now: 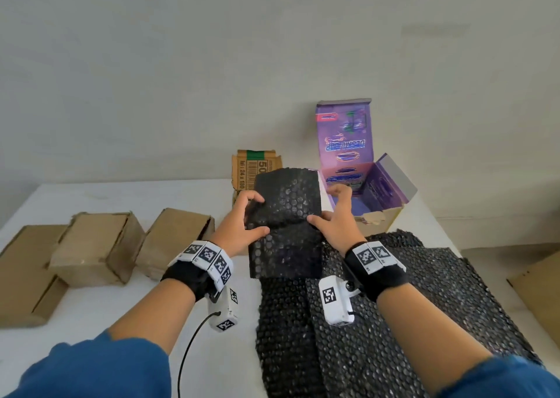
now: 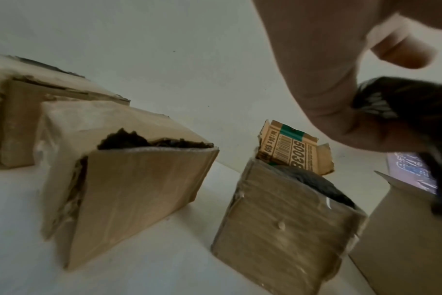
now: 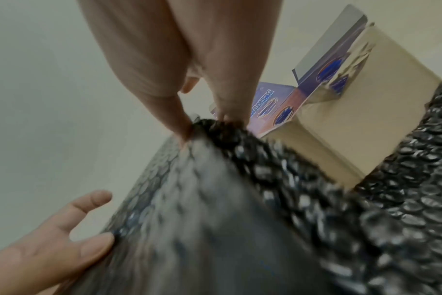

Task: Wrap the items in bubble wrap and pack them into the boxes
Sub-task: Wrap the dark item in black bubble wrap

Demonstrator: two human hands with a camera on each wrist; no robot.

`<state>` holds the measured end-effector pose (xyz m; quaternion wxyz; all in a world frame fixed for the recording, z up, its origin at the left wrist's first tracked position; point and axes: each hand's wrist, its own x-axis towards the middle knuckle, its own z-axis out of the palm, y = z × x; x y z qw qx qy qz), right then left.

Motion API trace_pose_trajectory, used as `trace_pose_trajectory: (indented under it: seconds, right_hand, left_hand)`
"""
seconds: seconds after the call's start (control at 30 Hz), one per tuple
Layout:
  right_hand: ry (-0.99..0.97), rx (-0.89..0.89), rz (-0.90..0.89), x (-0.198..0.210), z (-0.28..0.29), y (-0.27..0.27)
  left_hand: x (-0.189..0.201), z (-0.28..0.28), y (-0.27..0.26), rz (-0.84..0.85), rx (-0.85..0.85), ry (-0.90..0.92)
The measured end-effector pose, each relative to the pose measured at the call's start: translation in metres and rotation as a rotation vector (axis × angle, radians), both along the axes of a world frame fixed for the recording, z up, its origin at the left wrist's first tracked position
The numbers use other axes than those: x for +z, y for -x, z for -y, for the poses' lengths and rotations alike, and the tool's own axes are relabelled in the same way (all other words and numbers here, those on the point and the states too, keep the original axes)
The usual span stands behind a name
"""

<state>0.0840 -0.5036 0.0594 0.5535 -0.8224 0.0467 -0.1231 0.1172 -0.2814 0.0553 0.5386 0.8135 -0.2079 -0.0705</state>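
A flat item wrapped in black bubble wrap (image 1: 286, 213) is held up above the table between both hands. My left hand (image 1: 247, 220) grips its left edge, thumb on the front and fingers curled over the top. My right hand (image 1: 331, 216) pinches its right edge (image 3: 209, 127), with my left hand (image 3: 63, 239) visible at the lower left of the right wrist view. Just behind the wrapped item stands an open box with purple printed flaps (image 1: 369, 185). A loose tail of the wrap (image 1: 285, 258) hangs down toward the pile.
More black bubble wrap sheets (image 1: 378, 322) lie spread on the white table (image 1: 121, 316) at the right. Several closed brown cardboard boxes (image 1: 97, 246) stand at the left. A small open carton with a barcode flap (image 2: 288, 203) holds something dark. Another cardboard piece (image 1: 542, 285) lies at the far right edge.
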Motion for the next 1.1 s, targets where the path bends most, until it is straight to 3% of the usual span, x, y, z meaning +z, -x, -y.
trace_pose_trajectory:
  seconds: [0.07,0.3,0.4,0.53,0.63,0.7,0.77,0.87,0.93,1.1]
  right_hand:
    - [0.053,-0.037,-0.02,-0.001,-0.009,-0.008]
    - [0.439,0.218,-0.239,0.009,-0.029,-0.027]
    - [0.558,0.199,-0.198,0.014,-0.033,-0.039]
    - [0.441,0.211,-0.147,0.019,-0.034,-0.058]
    - [0.245,0.141,-0.23,0.024,-0.042,-0.068]
    - [0.283,0.028,-0.212,0.025,-0.049,-0.077]
    - [0.341,-0.069,-0.175,0.024,-0.056,-0.086]
    - [0.276,-0.138,-0.172,0.024,-0.064,-0.103]
    - [0.317,-0.105,-0.192,0.02,-0.066,-0.117]
    - [0.349,0.187,-0.208,0.013,-0.069,-0.139]
  left_hand:
    - [-0.004,-0.011,-0.01,0.011,-0.019,0.003]
    - [0.0,-0.033,-0.045,0.046,0.024,-0.234]
    - [0.005,-0.04,-0.059,0.113,0.034,-0.348]
    - [0.007,-0.05,-0.076,0.192,0.08,-0.342]
    - [0.01,-0.052,-0.081,0.002,0.041,-0.199]
    - [0.009,-0.049,-0.079,-0.09,0.036,-0.132]
    - [0.004,-0.046,-0.076,-0.081,0.023,-0.169]
    - [-0.009,-0.042,-0.07,-0.054,-0.016,-0.135]
    - [-0.02,-0.04,-0.069,-0.018,-0.032,-0.142]
    - [-0.032,-0.04,-0.078,0.014,-0.043,-0.115]
